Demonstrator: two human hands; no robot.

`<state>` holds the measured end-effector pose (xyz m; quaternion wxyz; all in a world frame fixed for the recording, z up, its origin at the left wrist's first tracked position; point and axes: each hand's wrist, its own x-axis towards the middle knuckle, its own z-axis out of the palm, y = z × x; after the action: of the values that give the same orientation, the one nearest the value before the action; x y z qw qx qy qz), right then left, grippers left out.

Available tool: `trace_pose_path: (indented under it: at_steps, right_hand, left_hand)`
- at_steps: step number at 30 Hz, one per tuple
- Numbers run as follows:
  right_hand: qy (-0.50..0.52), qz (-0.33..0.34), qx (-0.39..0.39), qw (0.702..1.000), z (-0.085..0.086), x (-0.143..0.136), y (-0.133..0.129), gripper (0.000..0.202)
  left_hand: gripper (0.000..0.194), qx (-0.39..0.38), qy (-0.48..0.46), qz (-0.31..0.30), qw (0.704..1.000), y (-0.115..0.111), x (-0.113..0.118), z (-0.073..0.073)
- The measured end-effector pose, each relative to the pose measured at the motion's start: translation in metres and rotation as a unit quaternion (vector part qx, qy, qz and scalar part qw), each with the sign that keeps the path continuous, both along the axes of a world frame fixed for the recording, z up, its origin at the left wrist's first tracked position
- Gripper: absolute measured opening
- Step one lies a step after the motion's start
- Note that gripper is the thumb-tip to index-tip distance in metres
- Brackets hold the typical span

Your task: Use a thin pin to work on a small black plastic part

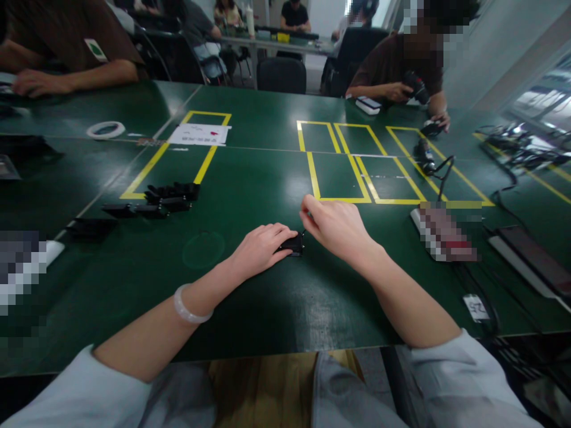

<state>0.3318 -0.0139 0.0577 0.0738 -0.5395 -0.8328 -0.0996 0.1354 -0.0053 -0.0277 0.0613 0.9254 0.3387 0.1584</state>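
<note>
A small black block-like part (294, 245) lies on the green table (267, 309) in front of me. My left hand (263, 246) is closed over its left side, fingers on top and thumb along the near edge. Just right of it, my right hand (336, 229) is held in a pinch with the fingertips curled down. A short thin dark piece shows below those fingertips, by the part's upper right corner; its kind is too small to tell. Left of my hands, several black parts (172, 193) lie in loose rows.
Yellow tape outlines (343, 200) mark the table ahead. A printed sheet (200, 134) and a tape roll (106, 129) lie at the left. At right are a black power tool (425, 157) with a cable and a blurred device (446, 232). Co-workers sit across the table.
</note>
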Motion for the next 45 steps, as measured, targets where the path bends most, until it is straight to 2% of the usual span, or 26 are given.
trace_pose_path:
  at_steps: [3, 11, 16, 22, 27, 36, 42, 45]
  right_hand:
    - [-0.014, -0.008, 0.000, 1.000, 0.0000, -0.0007, 0.0000, 0.034]
    - [-0.006, 0.009, -0.003, 1.000, 0.0009, -0.0028, -0.0020, 0.027]
    - [-0.018, -0.001, -0.007, 1.000, -0.0017, -0.0019, 0.0004, 0.031]
    - [-0.001, 0.024, -0.016, 1.000, 0.0021, -0.0021, -0.0035, 0.026]
    - [-0.013, -0.002, -0.024, 1.000, 0.0018, -0.0021, -0.0021, 0.036]
    - [0.002, 0.019, -0.009, 1.000, 0.0024, -0.0035, -0.0044, 0.027]
    - [-0.008, 0.026, 0.018, 0.999, -0.0029, -0.0024, -0.0023, 0.034]
    - [-0.008, 0.024, 0.017, 1.000, -0.0037, -0.0027, -0.0010, 0.028]
  left_hand:
    - [0.033, 0.002, 0.000, 0.001, 1.000, 0.0001, -0.0002, -0.0004]
    - [0.032, -0.004, 0.004, 0.002, 1.000, 0.0003, 0.0008, -0.0003]
    - [0.034, 0.000, 0.008, 0.002, 1.000, 0.0004, 0.0005, -0.0010]
    - [0.032, -0.003, 0.010, 0.005, 1.000, 0.0001, 0.0002, -0.0007]
    - [0.034, -0.003, 0.012, 0.003, 1.000, 0.0002, 0.0001, -0.0005]
    - [0.031, -0.004, 0.003, 0.000, 1.000, -0.0002, 0.0005, 0.0004]
    - [0.033, -0.008, 0.008, 0.000, 1.000, 0.0003, 0.0000, 0.0001]
    - [0.033, -0.008, 0.006, 0.002, 1.000, -0.0002, -0.0001, 0.0004]
